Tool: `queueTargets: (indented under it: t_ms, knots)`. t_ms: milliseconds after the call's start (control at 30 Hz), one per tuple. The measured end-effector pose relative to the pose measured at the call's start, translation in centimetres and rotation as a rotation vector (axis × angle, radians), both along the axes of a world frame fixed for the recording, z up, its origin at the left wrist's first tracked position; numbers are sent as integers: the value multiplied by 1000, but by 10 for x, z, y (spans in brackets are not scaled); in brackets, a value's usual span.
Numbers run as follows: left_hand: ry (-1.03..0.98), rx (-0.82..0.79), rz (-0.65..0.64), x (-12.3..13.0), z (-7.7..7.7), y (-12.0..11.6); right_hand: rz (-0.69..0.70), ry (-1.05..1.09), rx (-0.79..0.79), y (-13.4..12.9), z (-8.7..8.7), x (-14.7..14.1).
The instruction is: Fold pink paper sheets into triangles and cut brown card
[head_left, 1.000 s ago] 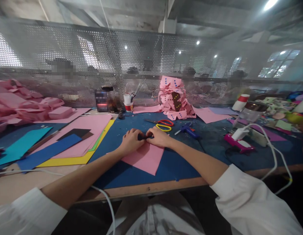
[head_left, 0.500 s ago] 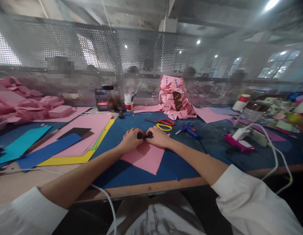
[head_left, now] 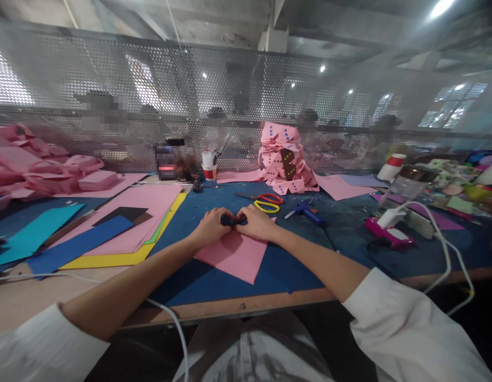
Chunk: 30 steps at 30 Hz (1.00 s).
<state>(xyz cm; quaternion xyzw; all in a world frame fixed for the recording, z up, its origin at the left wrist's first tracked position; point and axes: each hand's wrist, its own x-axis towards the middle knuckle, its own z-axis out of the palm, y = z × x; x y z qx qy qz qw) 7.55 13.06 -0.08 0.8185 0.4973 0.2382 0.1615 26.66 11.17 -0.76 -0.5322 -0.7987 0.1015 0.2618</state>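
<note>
In the middle of the table, my left hand (head_left: 211, 227) and my right hand (head_left: 256, 223) meet with fingers curled and closed. Between them is a small dark object (head_left: 228, 219), mostly hidden by the fingers; its kind I cannot make out. Both hands are on it. A pink sheet (head_left: 234, 257) lies flat beneath the hands, one corner pointing towards me. Just beyond my right hand are scissors with yellow handles (head_left: 266, 207) and scissors with red handles (head_left: 272, 198). A blue glue gun (head_left: 309, 212) rests to the right of them.
Coloured sheets (head_left: 150, 212) and a blue strip (head_left: 82, 246) lie at left, before a heap of pink pieces (head_left: 43, 164). A stack of dotted pink pieces (head_left: 280, 159) stands at the back. A magenta power strip (head_left: 389, 233) with white cable is at right. Mesh (head_left: 238, 95) closes the far side.
Both hands stay in nearly the same place over the pink sheet. The dark object between the fingers has shifted or turned very slightly.
</note>
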Motion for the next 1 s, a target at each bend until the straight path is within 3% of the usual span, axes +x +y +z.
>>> queueTargets:
  t_ms: [233, 433, 1000]
  knots:
    - [-75, -27, -86, -5, 3, 1, -30, -17, -18, -2, 2, -3]
    - [-113, -34, -80, -7, 1, 0, -85, -36, 8, -9, 4, -8]
    - [-134, -125, -146, -12, 8, 2, 53, 37, -84, 3, 7, 6]
